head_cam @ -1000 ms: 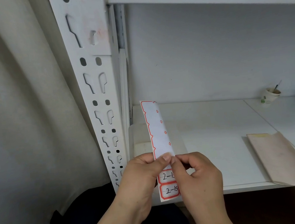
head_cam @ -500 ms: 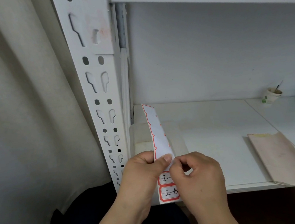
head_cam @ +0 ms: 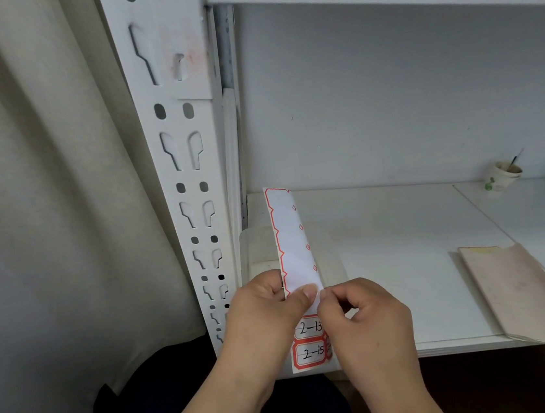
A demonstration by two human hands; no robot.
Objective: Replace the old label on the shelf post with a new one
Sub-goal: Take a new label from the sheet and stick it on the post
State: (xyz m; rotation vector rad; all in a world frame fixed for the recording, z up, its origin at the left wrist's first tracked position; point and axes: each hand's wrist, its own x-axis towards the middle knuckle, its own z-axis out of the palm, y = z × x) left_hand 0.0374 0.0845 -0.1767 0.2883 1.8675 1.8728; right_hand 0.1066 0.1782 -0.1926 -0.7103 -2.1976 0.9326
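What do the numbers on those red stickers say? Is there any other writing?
"2-13": upper sticker on the label sheet, partly hidden by the hands.
"2-15": sticker below it.
The cup has green marks, too small to read.
No other writing shows.

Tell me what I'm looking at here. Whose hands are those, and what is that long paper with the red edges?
There is no machine here. A person wears a camera on their head, so you look down at their own two hands. The left hand and the right hand pinch a label sheet, a strip of stickers with red borders. Two stickers at its bottom say 2-13 and 2-15; the upper part looks already peeled. To the left stands the white shelf post, full of slots. On the shelf board lie a tan paper envelope and, far back, a small paper cup.
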